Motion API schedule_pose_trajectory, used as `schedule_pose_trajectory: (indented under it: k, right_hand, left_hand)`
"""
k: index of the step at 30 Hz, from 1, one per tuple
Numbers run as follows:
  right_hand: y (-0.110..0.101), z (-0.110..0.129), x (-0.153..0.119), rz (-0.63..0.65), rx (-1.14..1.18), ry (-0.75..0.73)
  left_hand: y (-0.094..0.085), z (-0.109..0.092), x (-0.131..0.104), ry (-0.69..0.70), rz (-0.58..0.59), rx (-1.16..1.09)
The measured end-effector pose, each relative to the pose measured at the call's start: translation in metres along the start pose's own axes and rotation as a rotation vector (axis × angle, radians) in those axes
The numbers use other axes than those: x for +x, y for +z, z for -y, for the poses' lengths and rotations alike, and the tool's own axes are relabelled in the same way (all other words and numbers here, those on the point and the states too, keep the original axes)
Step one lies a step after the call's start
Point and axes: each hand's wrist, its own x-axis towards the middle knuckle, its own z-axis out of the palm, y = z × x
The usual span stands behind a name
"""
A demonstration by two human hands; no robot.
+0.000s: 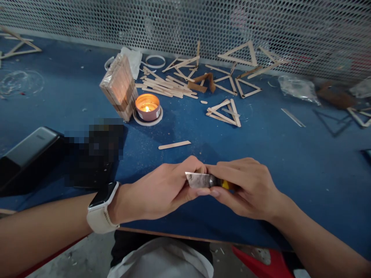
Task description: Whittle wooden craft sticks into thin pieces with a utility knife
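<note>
My right hand [249,185] grips a knife [198,180] with a short, broad, slanted blade and a black-and-yellow handle. The blade points left, across the fingers of my left hand [171,181]. That hand is closed, thumb and fingers pressed together right beside the blade; whatever it pinches is hidden. Both hands meet low over the blue table, fingertips touching or nearly so. Just beyond them lies a single wooden craft stick [174,145], its right end cut at a slant. A smartwatch [103,208] is on my left wrist.
A lit candle [147,107] in a tin burns beside a wrapped stack of sticks [120,87]. Loose sticks [165,85] and stick triangles [224,112] lie toward the perforated metal screen [185,31]. On the left are a grey-black device [31,150] and a partly pixelated dark object [98,154].
</note>
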Motion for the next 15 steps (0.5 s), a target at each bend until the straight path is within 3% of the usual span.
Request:
schedule_pose_trajectory:
  k: [15]
  right_hand:
    - [0.0012,0.0008,-0.0012,-0.039,-0.02,0.012]
  left_hand:
    - [0.0009,-0.0016,0.001,0.14,-0.02,0.053]
